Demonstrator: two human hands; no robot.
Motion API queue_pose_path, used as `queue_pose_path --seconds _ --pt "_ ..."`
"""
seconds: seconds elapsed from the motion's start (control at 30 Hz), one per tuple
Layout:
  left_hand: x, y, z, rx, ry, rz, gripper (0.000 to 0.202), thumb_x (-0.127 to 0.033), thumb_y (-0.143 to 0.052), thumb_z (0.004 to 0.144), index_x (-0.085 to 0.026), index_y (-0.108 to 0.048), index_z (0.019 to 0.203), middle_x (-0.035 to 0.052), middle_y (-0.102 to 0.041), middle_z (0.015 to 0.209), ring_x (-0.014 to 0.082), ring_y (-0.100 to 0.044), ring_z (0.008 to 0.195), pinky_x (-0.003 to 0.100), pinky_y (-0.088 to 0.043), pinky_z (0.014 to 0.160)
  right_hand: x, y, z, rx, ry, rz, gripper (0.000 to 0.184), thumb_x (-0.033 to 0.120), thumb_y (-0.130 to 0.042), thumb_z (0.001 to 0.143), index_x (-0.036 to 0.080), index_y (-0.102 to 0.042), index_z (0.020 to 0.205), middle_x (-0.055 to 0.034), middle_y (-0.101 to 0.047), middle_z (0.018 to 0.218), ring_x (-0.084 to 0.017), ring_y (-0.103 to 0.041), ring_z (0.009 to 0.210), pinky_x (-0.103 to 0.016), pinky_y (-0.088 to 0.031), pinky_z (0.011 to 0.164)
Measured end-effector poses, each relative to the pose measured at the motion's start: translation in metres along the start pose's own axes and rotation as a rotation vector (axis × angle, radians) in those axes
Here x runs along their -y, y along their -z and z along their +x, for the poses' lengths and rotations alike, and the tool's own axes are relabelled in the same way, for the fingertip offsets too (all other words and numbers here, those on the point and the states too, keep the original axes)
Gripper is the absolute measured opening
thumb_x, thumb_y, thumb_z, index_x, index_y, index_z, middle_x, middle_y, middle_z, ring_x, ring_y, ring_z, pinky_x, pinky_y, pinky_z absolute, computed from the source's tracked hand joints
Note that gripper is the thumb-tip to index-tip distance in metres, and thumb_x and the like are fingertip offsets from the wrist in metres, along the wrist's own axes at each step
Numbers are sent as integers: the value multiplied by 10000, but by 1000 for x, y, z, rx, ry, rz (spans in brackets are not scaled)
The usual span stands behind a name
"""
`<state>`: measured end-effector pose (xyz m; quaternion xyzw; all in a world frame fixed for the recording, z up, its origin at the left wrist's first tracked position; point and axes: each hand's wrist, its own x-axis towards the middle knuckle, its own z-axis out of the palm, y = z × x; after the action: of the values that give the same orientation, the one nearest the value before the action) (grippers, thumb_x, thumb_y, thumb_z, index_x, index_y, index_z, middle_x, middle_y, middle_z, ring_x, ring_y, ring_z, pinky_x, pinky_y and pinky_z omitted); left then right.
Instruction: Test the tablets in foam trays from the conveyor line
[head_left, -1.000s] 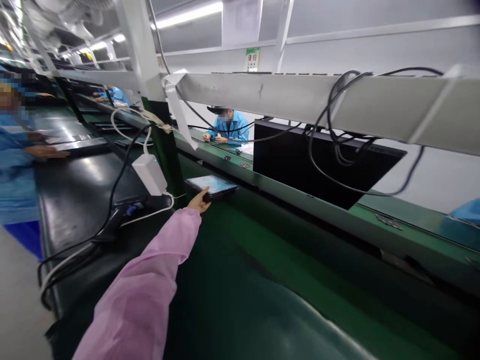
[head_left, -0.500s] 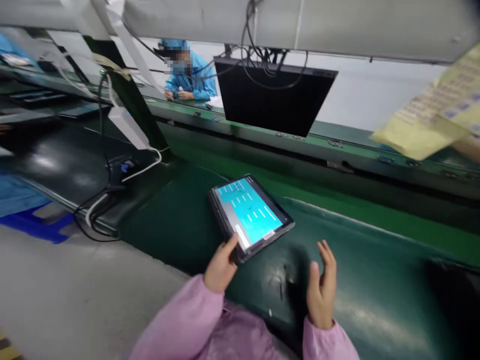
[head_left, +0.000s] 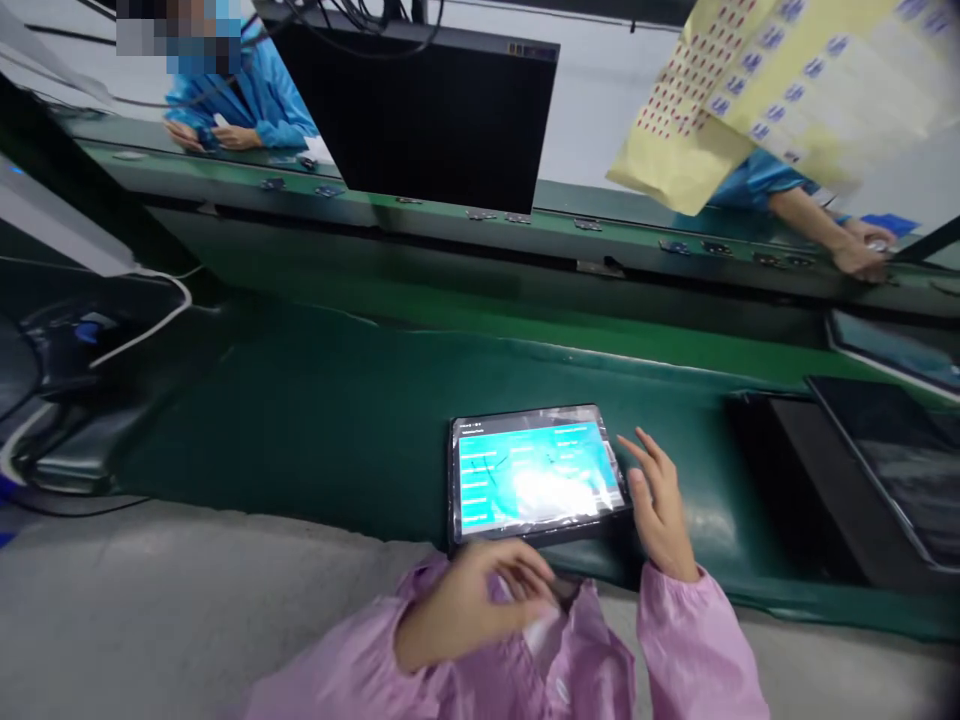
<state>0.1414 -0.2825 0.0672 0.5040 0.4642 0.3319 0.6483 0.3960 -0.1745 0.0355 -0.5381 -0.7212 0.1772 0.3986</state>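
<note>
A tablet [head_left: 536,470] with a lit turquoise screen and a dark border lies on the green bench mat, its screen facing up. Just in front of its near edge hovers my left hand [head_left: 480,600], slightly blurred, with loosely curled fingers apart from the thumb and nothing in it. At the tablet's right side is my right hand [head_left: 660,505], its fingers spread and holding nothing; whether a fingertip touches the tablet's edge I cannot tell. Both arms wear pink sleeves.
Dark tablets [head_left: 892,480] are stacked at the right. A black monitor [head_left: 427,115] hangs ahead, and yellow label sheets [head_left: 697,120] hang at upper right. Two co-workers in blue [head_left: 274,95] sit across a ledge with small parts. A white cable [head_left: 161,310] lies at left.
My left hand has let go of the tablet, which now lies on the mat, turned to face me squarely. My right hand has come close to its right edge. The view has swung right.
</note>
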Motion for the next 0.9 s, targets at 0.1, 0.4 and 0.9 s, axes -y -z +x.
queue_pose_path --seconds 0.1,0.4,0.9 --pt "27 22 -22 -736 -210 495 564 -495 -783 722 -304 -617 1226 108 -639 1288 350 -561 1258 534 -447 1081 -5 -8 4 62 -39 73 489 556 -379 1002 251 -565 1337 -104 -445 1495 -266 -397 1392 -511 -328 1138" --pt "80 37 -3 -654 -174 863 1384 -536 -846 650 -295 191 1535 240 -226 1601 461 -260 1438 718 -274 1126 -3 -16 27 275 -147 169 596 670 -339 967 280 -616 1323 -74 -356 1569 -288 -295 1459 -504 -262 1188" --pt "62 69 11 -556 -266 896 1175 -513 -760 768 -331 90 1559 166 -281 1597 385 -315 1425 540 -425 1113 -2 -28 -16 221 -84 120 534 493 -287 1042 332 -258 1550 -29 -223 1628 -233 -178 1499 -523 -209 1211"
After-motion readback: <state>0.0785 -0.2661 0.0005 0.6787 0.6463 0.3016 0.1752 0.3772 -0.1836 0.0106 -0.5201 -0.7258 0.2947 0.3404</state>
